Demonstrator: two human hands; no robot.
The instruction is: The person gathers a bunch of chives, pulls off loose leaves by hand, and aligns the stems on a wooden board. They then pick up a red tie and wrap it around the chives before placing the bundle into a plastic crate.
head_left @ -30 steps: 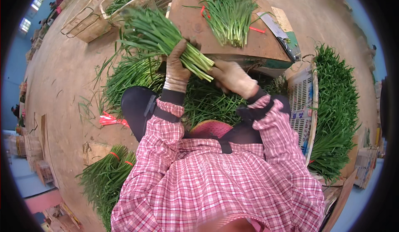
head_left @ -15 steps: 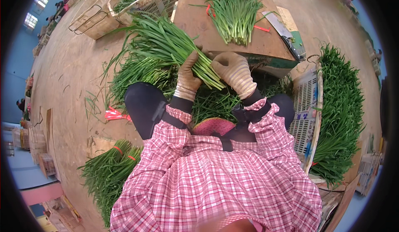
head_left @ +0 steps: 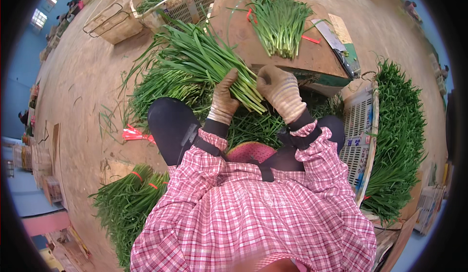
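Observation:
My gloved left hand (head_left: 224,98) is closed around a bunch of garlic chives (head_left: 200,52), long green leaves pointing to the far left and pale stem ends toward me. Beside those stems, my gloved right hand (head_left: 281,90) is closed, thumb and fingers pinched at the bunch's right edge. What it pinches is hidden. Under and behind the held bunch lies a loose heap of chives (head_left: 168,90), reaching between my knees. A sorted bunch of chives (head_left: 279,26) rests on a wooden board (head_left: 243,33) ahead, with a red tie (head_left: 310,39) beside it.
A knife with a black handle (head_left: 344,63) lies at the board's right edge. To the right stands a white crate (head_left: 358,147) beside a mass of upright chives (head_left: 397,140). Red ties (head_left: 134,134) and tied bunches (head_left: 129,194) are on the left floor. Plastic crates (head_left: 117,26) stand far left.
My right hand has shifted slightly right and its fingers sit closer to the stems' edge. The held bunch stays in my left hand. The whole view has shifted slightly.

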